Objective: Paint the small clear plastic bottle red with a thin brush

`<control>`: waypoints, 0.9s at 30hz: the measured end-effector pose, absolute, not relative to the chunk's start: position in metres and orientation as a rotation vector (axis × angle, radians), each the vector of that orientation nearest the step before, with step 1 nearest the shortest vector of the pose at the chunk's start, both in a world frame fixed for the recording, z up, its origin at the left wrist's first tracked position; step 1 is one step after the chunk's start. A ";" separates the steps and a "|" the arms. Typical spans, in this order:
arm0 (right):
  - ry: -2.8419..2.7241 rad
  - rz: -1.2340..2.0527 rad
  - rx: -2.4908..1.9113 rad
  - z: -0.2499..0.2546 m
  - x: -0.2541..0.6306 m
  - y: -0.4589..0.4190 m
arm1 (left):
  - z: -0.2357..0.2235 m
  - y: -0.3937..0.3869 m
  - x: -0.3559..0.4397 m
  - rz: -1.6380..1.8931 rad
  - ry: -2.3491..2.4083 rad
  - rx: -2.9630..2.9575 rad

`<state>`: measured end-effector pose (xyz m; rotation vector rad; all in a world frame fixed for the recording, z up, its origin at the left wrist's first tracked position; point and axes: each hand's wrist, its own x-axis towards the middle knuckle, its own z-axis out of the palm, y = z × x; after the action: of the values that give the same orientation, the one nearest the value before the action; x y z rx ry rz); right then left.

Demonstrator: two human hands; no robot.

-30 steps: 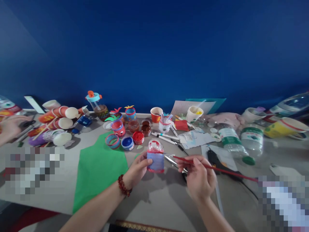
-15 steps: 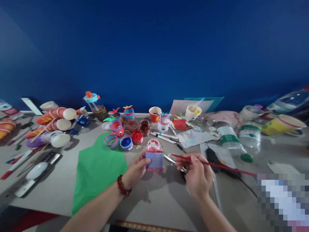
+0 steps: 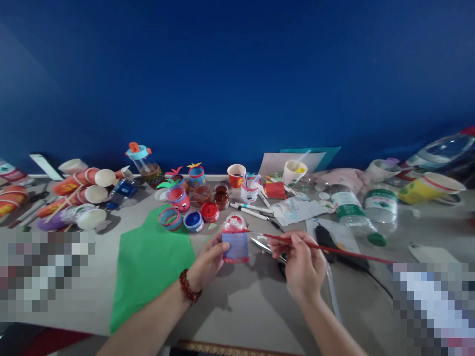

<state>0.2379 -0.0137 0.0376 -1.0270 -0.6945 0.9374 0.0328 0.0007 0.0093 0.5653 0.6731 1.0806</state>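
My left hand (image 3: 211, 257) grips the side of a cut plastic bottle piece (image 3: 235, 247), with a clear dome on top, a blue painted middle and red bands at both ends. In my right hand (image 3: 302, 264), pinched like a pen, is a red-handled paintbrush (image 3: 343, 253). Its tip touches the upper red band of the bottle piece. Scissors (image 3: 265, 248) lie on the table behind my right fingers, their handles partly hidden. Beyond the bottle piece stand open paint jars, one red (image 3: 210, 212) and one blue (image 3: 193, 221).
Green paper (image 3: 150, 272) lies at the left. Decorated paper cups (image 3: 87, 176) are heaped farther left. Pens (image 3: 250, 211) and paper scraps lie in the middle. At the right are a black glue gun (image 3: 326, 240) with its cord and clear bottles (image 3: 381, 207). A blue wall rises behind.
Both hands keep their grips, and the brush stays at the upper red band. The whole view has shifted slightly.
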 end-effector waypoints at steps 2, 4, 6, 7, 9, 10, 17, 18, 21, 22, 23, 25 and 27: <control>-0.682 0.911 -1.034 0.038 0.239 -0.013 | 0.009 0.001 0.032 1.075 0.678 0.578; -0.668 0.898 -1.033 0.038 0.240 -0.013 | 0.008 0.001 0.032 1.073 0.689 0.593; -0.660 0.904 -1.030 0.037 0.239 -0.013 | 0.008 0.001 0.032 1.072 0.699 0.599; -0.660 0.914 -1.030 0.037 0.238 -0.013 | 0.008 0.001 0.032 1.071 0.699 0.600; -0.663 0.939 -1.037 0.037 0.238 -0.013 | 0.009 0.000 0.033 1.062 0.694 0.599; -0.661 0.949 -1.043 0.036 0.238 -0.012 | 0.009 0.000 0.033 1.056 0.692 0.596; -0.594 0.939 -1.053 0.036 0.240 -0.011 | 0.008 0.000 0.030 1.058 0.711 0.595; -0.594 0.942 -1.048 0.036 0.240 -0.011 | 0.008 0.000 0.030 1.060 0.716 0.601; -0.613 0.966 -1.042 0.035 0.239 -0.011 | 0.009 0.001 0.030 1.062 0.722 0.595; -0.618 0.976 -1.044 0.035 0.238 -0.011 | 0.009 0.001 0.031 1.060 0.720 0.587; -0.618 0.981 -1.048 0.035 0.239 -0.011 | 0.010 0.001 0.031 1.058 0.716 0.581; -0.611 0.976 -1.060 0.036 0.239 -0.010 | 0.010 0.001 0.031 1.059 0.711 0.569; -0.597 0.952 -1.063 0.037 0.240 -0.010 | 0.010 0.001 0.032 1.072 0.711 0.563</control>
<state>0.2398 -0.0096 0.0370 -1.0629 -0.5972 0.9522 0.0316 0.0005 0.0103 0.5628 0.7113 1.0716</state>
